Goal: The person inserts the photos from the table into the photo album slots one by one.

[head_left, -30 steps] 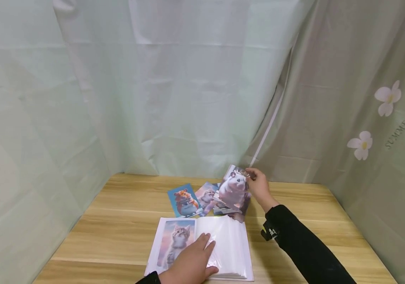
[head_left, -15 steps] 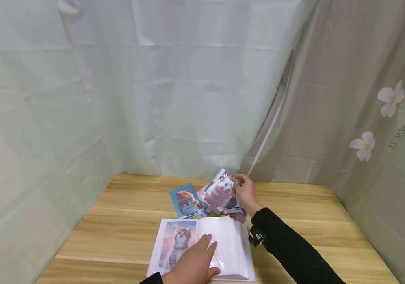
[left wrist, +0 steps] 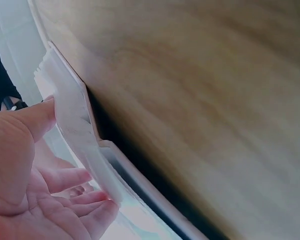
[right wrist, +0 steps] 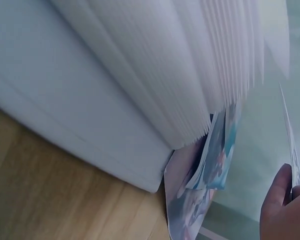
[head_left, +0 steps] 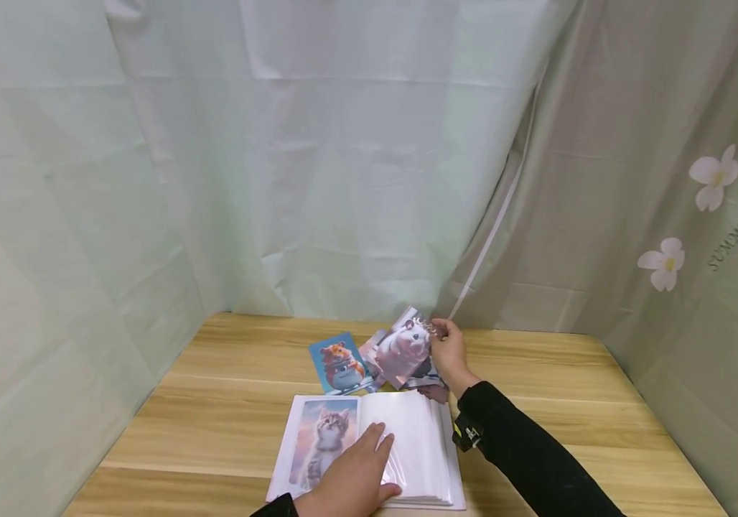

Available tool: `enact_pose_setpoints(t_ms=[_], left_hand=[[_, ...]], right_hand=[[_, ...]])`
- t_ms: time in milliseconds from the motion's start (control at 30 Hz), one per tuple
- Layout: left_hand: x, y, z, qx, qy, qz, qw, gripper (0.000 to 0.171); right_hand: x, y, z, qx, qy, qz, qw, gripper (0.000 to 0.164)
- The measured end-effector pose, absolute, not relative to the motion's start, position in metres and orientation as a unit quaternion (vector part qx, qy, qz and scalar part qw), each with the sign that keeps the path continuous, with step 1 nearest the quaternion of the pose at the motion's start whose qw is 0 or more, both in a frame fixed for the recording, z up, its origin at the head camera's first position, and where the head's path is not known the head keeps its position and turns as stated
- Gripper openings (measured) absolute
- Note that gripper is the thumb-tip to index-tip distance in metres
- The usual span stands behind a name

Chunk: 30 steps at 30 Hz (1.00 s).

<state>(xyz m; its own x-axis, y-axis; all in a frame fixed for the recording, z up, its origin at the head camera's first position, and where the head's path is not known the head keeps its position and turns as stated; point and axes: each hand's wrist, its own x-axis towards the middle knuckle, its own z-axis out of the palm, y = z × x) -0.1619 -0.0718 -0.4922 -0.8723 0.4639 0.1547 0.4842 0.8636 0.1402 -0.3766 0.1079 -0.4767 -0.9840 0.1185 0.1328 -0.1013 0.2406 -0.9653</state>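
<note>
A photo album (head_left: 410,445) lies open on the table, a kitten picture (head_left: 328,434) on its left page and blank clear sleeves on the right. My left hand (head_left: 351,475) rests across the middle of the album with fingers spread; in the left wrist view its fingertips touch the page sleeves (left wrist: 72,107). Beyond the album, my right hand (head_left: 450,355) pinches the upper right edge of a picture card (head_left: 400,353) showing a white crowned hamster. In the right wrist view that card (right wrist: 290,135) stands edge-on between thumb and fingers. It partly covers other cards behind it.
A blue card (head_left: 341,365) with an orange hamster lies left of the held card. Several overlapping cards (head_left: 435,393) lie behind the album, some tucked close to its far edge. A pale curtain (head_left: 356,179) hangs beyond the wooden table (head_left: 214,416).
My right hand has moved left and slightly down with the crowned hamster card, which now leans more to the right. It is nearly still since half a second ago. The left hand stays on the album.
</note>
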Motion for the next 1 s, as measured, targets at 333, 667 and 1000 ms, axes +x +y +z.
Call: enact_pose_setpoints(t_ms=[333,667,1000], left_hand=[[-0.1631,-0.0713,-0.4927,-0.243,-0.964,-0.101,0.036,0.073],[-0.1621,-0.0707,-0.4927,-0.247,-0.963,-0.098,0.046,0.072],[-0.1616,-0.0709,-0.4921,-0.244,-0.963,-0.104,0.035,0.071]], right_hand=[[-0.3782,0.1102,-0.4787,-0.02,-0.787,0.608,0.106,0.032],[-0.3753,0.1088,-0.4801,-0.017,-0.793,0.6,0.106,0.033],[-0.3736,0.1092,-0.4851,-0.006,-0.788,0.609,0.092,0.031]])
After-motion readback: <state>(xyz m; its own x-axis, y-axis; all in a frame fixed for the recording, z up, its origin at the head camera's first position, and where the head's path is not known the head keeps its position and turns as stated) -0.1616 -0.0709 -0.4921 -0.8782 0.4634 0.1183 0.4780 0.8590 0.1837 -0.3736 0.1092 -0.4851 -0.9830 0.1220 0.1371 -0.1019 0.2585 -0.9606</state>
